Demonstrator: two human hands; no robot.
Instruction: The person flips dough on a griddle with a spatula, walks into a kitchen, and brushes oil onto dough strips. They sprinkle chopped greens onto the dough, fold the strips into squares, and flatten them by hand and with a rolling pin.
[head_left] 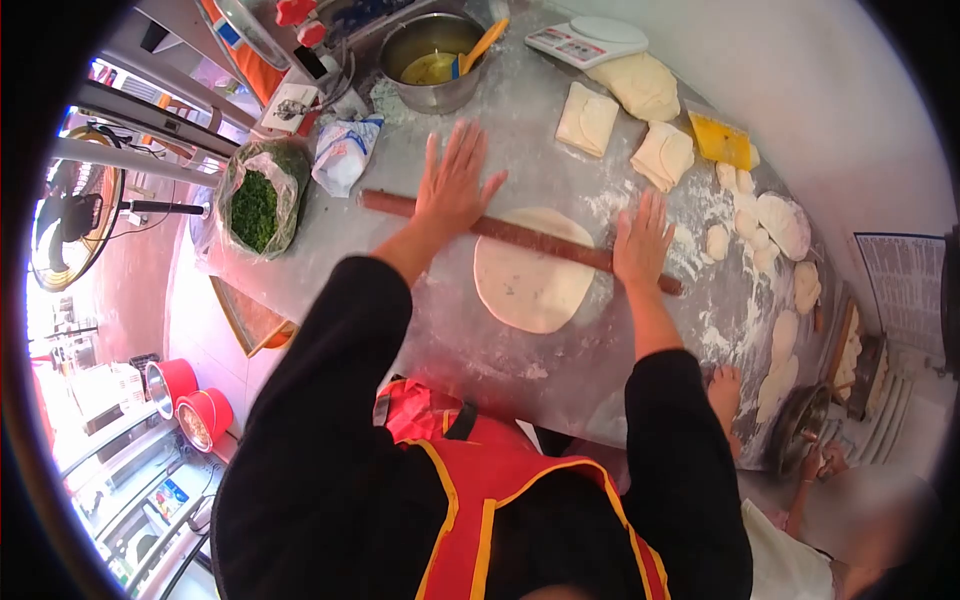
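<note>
A wooden rolling pin (545,243) lies slantwise across a flat round of dough (532,292) on the metal worktop. My left hand (455,185) rests flat over the pin left of the dough, its fingers stretched out and the thumb apart. Over the pin's other end, just right of the dough, my right hand (643,240) also lies flat with straight fingers. Neither hand is wrapped round the pin. My palms hide the parts of it beneath them.
A metal pot (428,95) with yellowish liquid and an orange-handled brush stands at the back. Chopped greens (254,210) sit in a plastic bag. Folded dough (587,120), a white scale (585,42) and a yellow scraper (720,143) lie right. Another person (790,560) is lower right.
</note>
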